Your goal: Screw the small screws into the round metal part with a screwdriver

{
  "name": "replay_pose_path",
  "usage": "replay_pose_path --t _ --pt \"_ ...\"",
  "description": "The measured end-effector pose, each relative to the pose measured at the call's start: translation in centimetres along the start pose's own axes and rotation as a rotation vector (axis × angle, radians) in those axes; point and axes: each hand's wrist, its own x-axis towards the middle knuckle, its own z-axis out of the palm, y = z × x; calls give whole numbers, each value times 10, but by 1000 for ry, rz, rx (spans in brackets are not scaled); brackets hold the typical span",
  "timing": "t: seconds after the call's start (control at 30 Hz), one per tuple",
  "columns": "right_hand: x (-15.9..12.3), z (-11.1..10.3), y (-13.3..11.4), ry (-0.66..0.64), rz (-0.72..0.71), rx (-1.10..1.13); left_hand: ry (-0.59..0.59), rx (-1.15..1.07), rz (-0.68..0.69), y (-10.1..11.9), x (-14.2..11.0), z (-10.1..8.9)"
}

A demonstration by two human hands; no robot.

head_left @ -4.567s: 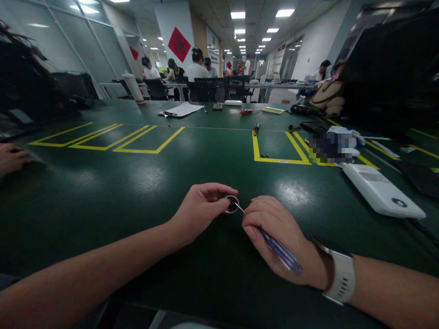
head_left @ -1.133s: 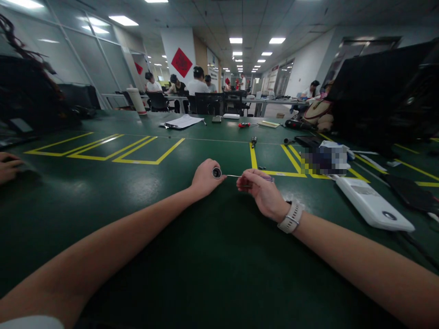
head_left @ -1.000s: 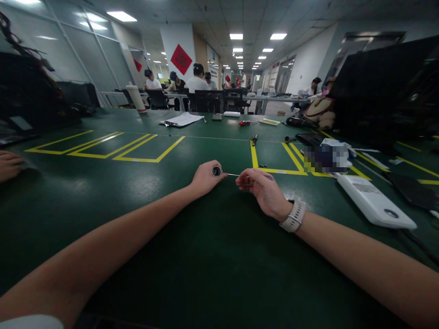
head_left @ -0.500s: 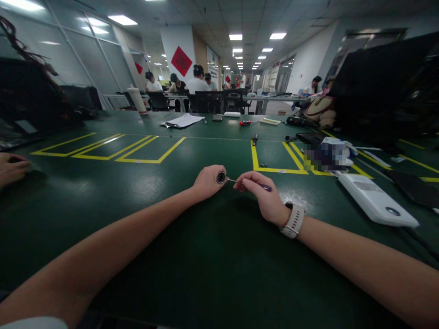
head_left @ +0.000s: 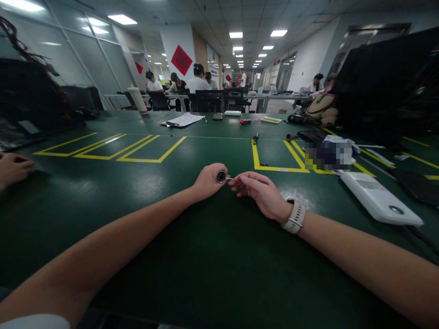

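My left hand point(head_left: 208, 182) is wrapped round a small dark cylinder point(head_left: 221, 177), whose round metal-rimmed end faces me. Across from it, my right hand point(head_left: 259, 189) holds a slim screwdriver between thumb and fingers. The thin metal shaft point(head_left: 230, 178) of the screwdriver points left and meets the right side of the cylinder, though the exact contact is too small to make out. Its purple handle lies mostly behind my right fingers. Both hands are just above the green table point(head_left: 219, 256).
Small dark bits point(head_left: 264, 164) and a dark metal piece point(head_left: 255, 136) lie by the yellow tape. A white power bank-like device point(head_left: 379, 196) is at right. Farther back are a red screwdriver point(head_left: 245, 122) and papers point(head_left: 185, 119). Another person's hand point(head_left: 13, 169) rests at left.
My right fingers have shifted along the screwdriver and loosened, with the lower fingers more spread; its handle is now largely covered. My left hand and the cylinder have barely moved.
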Motion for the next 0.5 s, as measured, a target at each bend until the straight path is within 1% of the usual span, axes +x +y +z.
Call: replay_pose_path --t 0.1,0.2,0.33,0.5 --pt "1 -1 -1 -28 41 54 -6 -52 -57 1 0 0" --pt "0 2 0 -9 6 11 8 -19 -101 1 0 1" --pt "-2 7 0 37 -34 -100 20 139 -112 0 0 2" --pt "-5 13 -1 51 -9 -207 -19 336 -96 1 -1 3"
